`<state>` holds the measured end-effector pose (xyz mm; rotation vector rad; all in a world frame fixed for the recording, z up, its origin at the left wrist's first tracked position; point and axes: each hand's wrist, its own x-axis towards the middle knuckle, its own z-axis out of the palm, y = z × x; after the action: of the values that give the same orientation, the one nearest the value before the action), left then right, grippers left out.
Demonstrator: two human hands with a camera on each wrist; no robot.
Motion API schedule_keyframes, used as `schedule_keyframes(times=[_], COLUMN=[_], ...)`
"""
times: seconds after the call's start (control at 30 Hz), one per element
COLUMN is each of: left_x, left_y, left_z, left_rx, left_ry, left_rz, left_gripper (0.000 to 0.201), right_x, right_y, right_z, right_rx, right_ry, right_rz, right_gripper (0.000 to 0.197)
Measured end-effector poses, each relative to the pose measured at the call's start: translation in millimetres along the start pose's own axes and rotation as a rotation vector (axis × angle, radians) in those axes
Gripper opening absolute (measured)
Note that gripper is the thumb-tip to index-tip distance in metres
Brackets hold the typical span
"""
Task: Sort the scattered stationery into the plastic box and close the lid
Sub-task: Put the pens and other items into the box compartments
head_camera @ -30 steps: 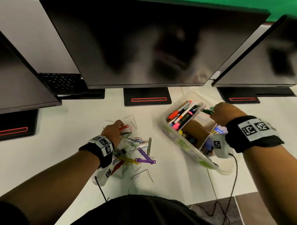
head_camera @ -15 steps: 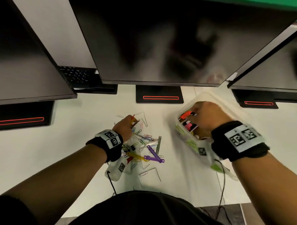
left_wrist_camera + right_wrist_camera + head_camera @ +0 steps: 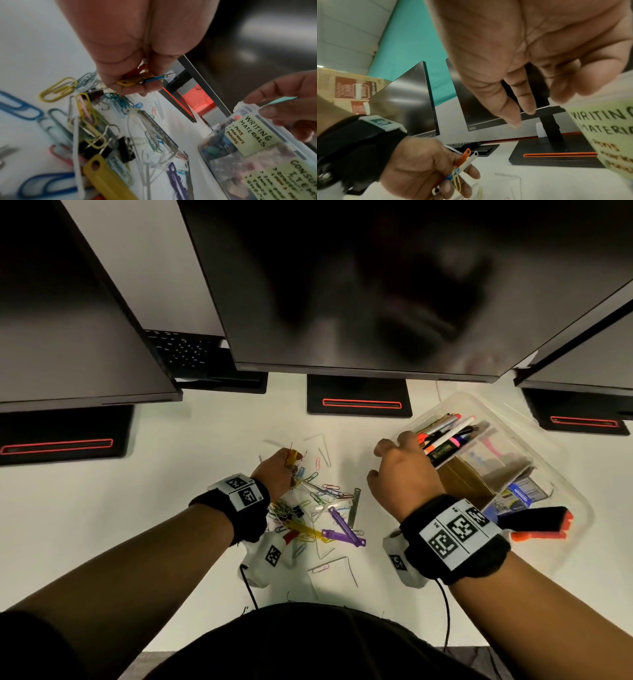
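My left hand [image 3: 291, 462] hovers over the scattered pile of paper clips [image 3: 320, 501] and pinches a small bunch of clips and fastener strips [image 3: 132, 81], yellow, red, blue and white [image 3: 462, 165]. The clear plastic box [image 3: 567, 510] stands open at the right, with pens and markers [image 3: 448, 436] in its far compartment and a label "WRITING MATERIALS" [image 3: 254, 134] on its side. My right hand [image 3: 394, 450] is at the box's left rim, fingers relaxed and holding nothing. Purple fastener strips [image 3: 342, 530] and black binder clips [image 3: 126, 150] lie in the pile.
Three dark monitors hang over the white table [image 3: 171, 525]; their black bases with red stripes [image 3: 359, 402] stand just behind the pile and box. A keyboard [image 3: 181, 350] lies at the back left. An orange and black tool [image 3: 534, 523] sits in the box's near end.
My right hand has come out of the box and moved left to its rim. The left hand has lifted a bunch of clips off the pile.
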<state>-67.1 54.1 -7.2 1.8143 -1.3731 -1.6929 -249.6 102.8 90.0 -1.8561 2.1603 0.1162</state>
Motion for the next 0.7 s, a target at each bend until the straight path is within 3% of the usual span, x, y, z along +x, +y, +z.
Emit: schedule_keyframes(times=[0.1, 0.2, 0.27, 0.37, 0.43, 0.5, 0.63, 0.7], left_x=[-2, -4, -6, -6, -5, -6, -8, -8], left_y=[6, 10, 11, 11, 10, 8, 5, 5], left_z=[1, 4, 5, 6, 6, 6, 7, 6], left_rx=[-0.118, -0.153, -0.179, -0.206, -0.18, -0.151, -0.117, 0.056], left_ry=[-0.002, -0.026, -0.035, -0.045, -0.063, -0.084, -0.119, -0.107], left_rz=[-0.08, -0.101, -0.101, -0.101, -0.08, -0.052, -0.001, 0.069], left_gripper=[0.034, 0.022, 0.014, 0.019, 0.021, 0.021, 0.017, 0.02], right_x=[-8, -7, -2, 2, 3, 4, 11, 16], right_y=[-5, -9, -7, -2, 3, 6, -3, -9], right_z=[3, 11, 25, 54, 71, 83, 81, 73], right_rx=[-0.005, 0.052, 0.064, -0.029, -0.072, -0.06, 0.199, 0.242], right_ry=[0.015, -0.011, -0.14, -0.386, -0.432, -0.409, -0.157, -0.141], right_rz=[-0.014, -0.159, -0.25, -0.233, -0.217, -0.237, -0.271, -0.238], right_gripper=[0.044, 0.042, 0.036, 0.038, 0.04, 0.035, 0.02, 0.021])
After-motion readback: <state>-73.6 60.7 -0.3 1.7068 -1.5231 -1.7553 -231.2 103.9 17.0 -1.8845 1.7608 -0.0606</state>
